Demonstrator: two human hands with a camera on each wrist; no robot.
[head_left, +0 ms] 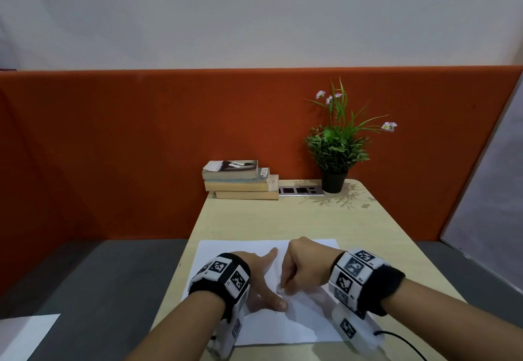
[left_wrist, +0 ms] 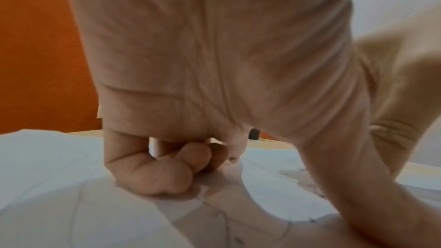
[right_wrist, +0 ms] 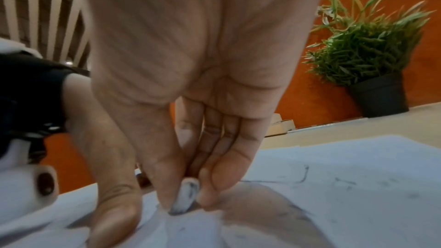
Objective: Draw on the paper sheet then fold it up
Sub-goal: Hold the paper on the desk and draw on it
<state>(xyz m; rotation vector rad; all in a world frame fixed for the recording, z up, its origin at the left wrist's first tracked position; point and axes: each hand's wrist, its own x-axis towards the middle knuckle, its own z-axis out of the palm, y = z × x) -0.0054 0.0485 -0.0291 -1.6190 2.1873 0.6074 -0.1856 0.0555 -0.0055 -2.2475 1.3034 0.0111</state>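
My right hand (head_left: 301, 266) pinches a small smudged eraser (right_wrist: 185, 198) between thumb and fingers (right_wrist: 216, 188), its tip pressed on the paper sheet (head_left: 297, 329) lying flat on the bench (head_left: 283, 216). My left hand (head_left: 264, 281) holds the sheet down just beside it, thumb and forefinger spread, the other fingers curled under. The paper already buckles under the eraser; if I rub hard it may crease or tear, or slide if my left hand slackens. The faint pencil lines are too blurred to read, and no pencil shows

Matt white paper sheet (head_left: 297, 329), pale wood-look table (head_left: 254, 219)
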